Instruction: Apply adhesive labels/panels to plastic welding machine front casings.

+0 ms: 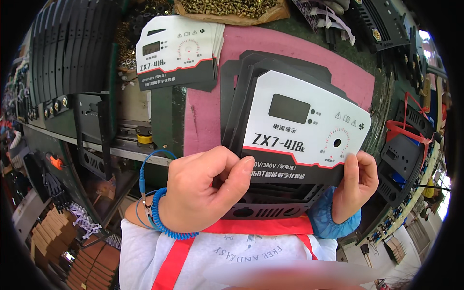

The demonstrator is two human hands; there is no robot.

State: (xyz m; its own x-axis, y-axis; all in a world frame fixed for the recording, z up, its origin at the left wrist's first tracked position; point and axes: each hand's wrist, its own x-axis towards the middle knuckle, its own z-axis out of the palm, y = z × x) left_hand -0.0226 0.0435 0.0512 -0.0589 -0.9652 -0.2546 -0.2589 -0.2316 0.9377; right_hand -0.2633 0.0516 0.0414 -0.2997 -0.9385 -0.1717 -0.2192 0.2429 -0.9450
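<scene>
A white, black and red control-panel label with a dark display window and a dial scale lies tilted in front of me, over a stack of black metal panels. My left hand is curled closed at its lower left edge, the thumb and bent forefinger against the corner. At the lower right edge, my right hand pinches the label between thumb and fingers. Some fingertips of both hands are hidden. Below the label, the slotted lower part of a black panel shows close to my red apron strap.
More labels of the same kind lie piled at upper left on a pink mat. Behind them stands a box of brass-coloured fasteners. Black perforated metal parts fill the far left. A blue coiled wrist cord circles my left wrist.
</scene>
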